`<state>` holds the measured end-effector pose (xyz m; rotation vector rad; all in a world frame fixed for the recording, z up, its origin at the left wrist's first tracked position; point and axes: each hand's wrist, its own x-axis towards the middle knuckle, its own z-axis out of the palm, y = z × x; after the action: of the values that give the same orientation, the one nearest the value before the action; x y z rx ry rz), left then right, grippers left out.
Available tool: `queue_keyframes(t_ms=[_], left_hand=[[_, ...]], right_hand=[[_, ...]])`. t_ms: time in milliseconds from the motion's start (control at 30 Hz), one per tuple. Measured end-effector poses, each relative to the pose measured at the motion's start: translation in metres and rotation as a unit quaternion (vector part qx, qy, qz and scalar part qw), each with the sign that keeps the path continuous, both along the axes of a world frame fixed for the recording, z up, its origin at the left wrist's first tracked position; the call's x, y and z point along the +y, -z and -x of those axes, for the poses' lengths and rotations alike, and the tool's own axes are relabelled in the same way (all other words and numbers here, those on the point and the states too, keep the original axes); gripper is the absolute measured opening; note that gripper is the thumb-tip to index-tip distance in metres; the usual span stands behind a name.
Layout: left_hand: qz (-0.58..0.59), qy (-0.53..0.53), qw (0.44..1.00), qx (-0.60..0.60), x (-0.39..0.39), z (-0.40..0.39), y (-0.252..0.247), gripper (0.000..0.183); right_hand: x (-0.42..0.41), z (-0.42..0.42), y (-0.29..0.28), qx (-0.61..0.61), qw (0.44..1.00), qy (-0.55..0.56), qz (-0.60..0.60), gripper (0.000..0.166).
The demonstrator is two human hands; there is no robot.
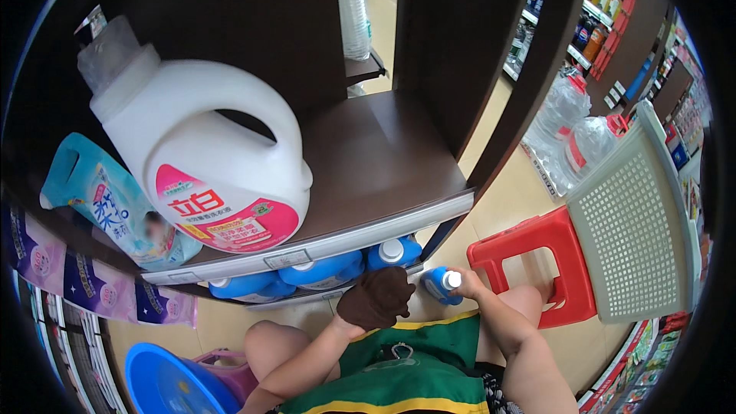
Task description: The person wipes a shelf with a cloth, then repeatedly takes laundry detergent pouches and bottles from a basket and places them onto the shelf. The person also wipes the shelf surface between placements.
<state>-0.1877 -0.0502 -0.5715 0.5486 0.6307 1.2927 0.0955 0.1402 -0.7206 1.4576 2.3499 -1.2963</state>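
Note:
My right hand [470, 283] grips a small blue bottle with a white cap [441, 286] near the right end of the lower shelf. A dark brown cloth [376, 299] covers my left hand [348, 326], at the lower shelf's front edge; its fingers are hidden. Several blue bottles stand on that lower shelf, among them one with a white cap [393, 253] just above the cloth. On the dark shelf above [368, 167] stand a large white laundry detergent jug [230, 126] with a pink label and a light blue detergent pouch [115, 201].
At right are a red plastic stool [532, 224], a pale perforated basket [627, 230] and large clear water bottles with red handles [592, 141]. A blue basin [172, 382] stands at lower left beside a pink plastic stool [230, 371]. Purple packs [103, 287] line the left side.

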Motion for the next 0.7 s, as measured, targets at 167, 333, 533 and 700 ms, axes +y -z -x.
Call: queue_keyframes(t_ms=[167, 333, 533, 700], left_hand=[[-0.054, 0.082, 0.986, 0.135, 0.007, -0.001, -0.009, 0.044], [0.009, 0.056, 0.993, 0.107, 0.019, -0.027, -0.039, 0.046], [-0.169, 0.097, 0.827, 0.528, 0.044, -0.044, -0.083, 0.053], [-0.305, 0.04, 0.541, 0.782, 0.047, -0.033, -0.142, 0.019]], right_hand=[[0.008, -0.006, -0.001, -0.011, 1.0, -0.025, 0.007, 0.085], [0.012, -0.013, -0.007, 0.028, 0.999, -0.02, 0.031, 0.078], [0.005, -0.011, -0.082, -0.007, 0.998, -0.057, 0.009, 0.063], [-0.005, 0.025, -0.209, 0.055, 0.984, -0.161, 0.047, 0.039]])
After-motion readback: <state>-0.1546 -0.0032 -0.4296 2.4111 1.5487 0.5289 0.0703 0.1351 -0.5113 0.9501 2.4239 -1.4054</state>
